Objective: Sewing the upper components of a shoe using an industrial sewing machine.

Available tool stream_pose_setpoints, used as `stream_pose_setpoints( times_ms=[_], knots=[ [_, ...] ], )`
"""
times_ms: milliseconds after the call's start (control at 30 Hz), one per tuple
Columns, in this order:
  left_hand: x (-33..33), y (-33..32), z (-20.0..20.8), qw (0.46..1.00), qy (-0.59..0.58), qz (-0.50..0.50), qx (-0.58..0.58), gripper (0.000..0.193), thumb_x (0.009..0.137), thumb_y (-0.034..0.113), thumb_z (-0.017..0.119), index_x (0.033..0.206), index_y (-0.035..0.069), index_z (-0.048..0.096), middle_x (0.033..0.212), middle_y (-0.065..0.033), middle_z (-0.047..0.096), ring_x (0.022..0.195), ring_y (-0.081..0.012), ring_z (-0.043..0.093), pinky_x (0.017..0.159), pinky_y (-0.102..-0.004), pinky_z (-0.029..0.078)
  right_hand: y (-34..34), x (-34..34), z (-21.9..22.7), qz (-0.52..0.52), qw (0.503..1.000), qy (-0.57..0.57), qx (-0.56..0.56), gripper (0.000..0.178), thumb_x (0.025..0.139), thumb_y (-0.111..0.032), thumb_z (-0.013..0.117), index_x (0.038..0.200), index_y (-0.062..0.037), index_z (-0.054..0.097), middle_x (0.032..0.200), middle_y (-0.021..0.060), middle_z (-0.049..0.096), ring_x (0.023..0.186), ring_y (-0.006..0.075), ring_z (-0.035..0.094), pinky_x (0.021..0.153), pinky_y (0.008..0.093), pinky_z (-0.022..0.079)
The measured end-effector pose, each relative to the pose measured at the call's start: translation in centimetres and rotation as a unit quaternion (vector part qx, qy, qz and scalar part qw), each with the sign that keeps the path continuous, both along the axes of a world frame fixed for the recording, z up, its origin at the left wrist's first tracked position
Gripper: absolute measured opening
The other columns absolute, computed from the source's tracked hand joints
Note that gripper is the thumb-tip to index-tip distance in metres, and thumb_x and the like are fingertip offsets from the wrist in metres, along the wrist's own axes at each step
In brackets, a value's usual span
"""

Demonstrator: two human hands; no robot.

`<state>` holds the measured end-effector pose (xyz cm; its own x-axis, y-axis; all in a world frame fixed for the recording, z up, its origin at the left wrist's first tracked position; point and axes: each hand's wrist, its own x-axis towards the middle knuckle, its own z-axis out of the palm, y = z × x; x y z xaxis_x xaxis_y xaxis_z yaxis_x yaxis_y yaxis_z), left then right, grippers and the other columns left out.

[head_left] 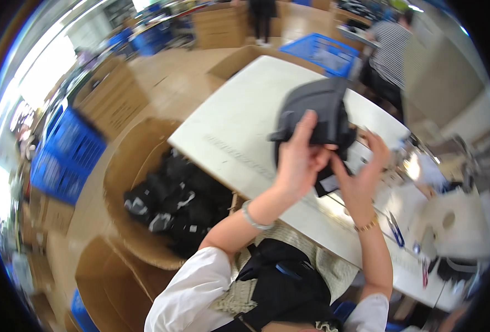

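Above the white table (234,122) I hold up a dark grey fabric piece, shaped like a small bag (311,105). My left hand (300,160) grips its near side, thumb pointing up along the front. At its lower right edge, my right hand (361,177) has its thumb and fingers curved round the dark material. A black flap with a white label (328,183) hangs between the two hands. Blur hides exactly what the right fingertips pinch.
Left of the table stands a large cardboard box (118,188) full of black fabric pieces (184,199). Blue-handled snips (395,229) lie on the right, near a pale sewing machine (455,221). Blue crates (68,155) stand farther left. A person in stripes (391,47) sits beyond.
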<state>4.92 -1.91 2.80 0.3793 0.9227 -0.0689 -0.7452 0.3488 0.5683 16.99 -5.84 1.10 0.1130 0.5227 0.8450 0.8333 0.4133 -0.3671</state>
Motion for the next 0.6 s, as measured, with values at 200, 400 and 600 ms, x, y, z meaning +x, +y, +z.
stream_pose_setpoints(
  times_ms=[200, 400, 600],
  knots=[
    [-0.4, -0.5, 1.4, 0.997, 0.07, 0.003, 0.039, 0.027, 0.08, 0.032, 0.046, 0.073, 0.006, 0.049, 0.055, -0.0052, 0.05, 0.038, -0.0076, 0.036, 0.034, -0.0177, 0.024, 1.4, 1.1, 1.2, 0.133, 0.991, 0.034, 0.004, 0.034, 0.067, 0.006, 0.05, 0.1, -0.0012, 0.047, 0.105, 0.0119, 0.048, 0.097, 0.0264, 0.046, 0.081, 0.0302, 0.037],
    [-1.1, 0.6, 0.8, 0.993, 0.093, 0.003, 0.076, 0.025, 0.078, 0.027, 0.051, 0.076, 0.002, 0.053, 0.059, -0.0096, 0.055, 0.041, -0.0111, 0.047, 0.037, -0.0205, 0.036, 2.0, 2.4, 0.1, 0.217, 0.966, 0.141, -0.012, 0.033, 0.063, 0.013, 0.043, 0.092, -0.0017, 0.049, 0.1, 0.0112, 0.052, 0.093, 0.0239, 0.049, 0.08, 0.0272, 0.038],
    [-0.2, 1.0, 0.0, 0.986, 0.123, 0.008, 0.109, 0.027, 0.078, 0.025, 0.05, 0.081, -0.002, 0.053, 0.062, -0.0104, 0.055, 0.049, -0.0157, 0.055, 0.046, -0.0233, 0.046, 2.3, 3.4, -0.8, 0.167, 0.983, 0.071, -0.029, 0.038, 0.064, 0.012, 0.044, 0.098, -0.0049, 0.045, 0.098, 0.0107, 0.05, 0.089, 0.024, 0.05, 0.078, 0.0274, 0.039]
  ],
)
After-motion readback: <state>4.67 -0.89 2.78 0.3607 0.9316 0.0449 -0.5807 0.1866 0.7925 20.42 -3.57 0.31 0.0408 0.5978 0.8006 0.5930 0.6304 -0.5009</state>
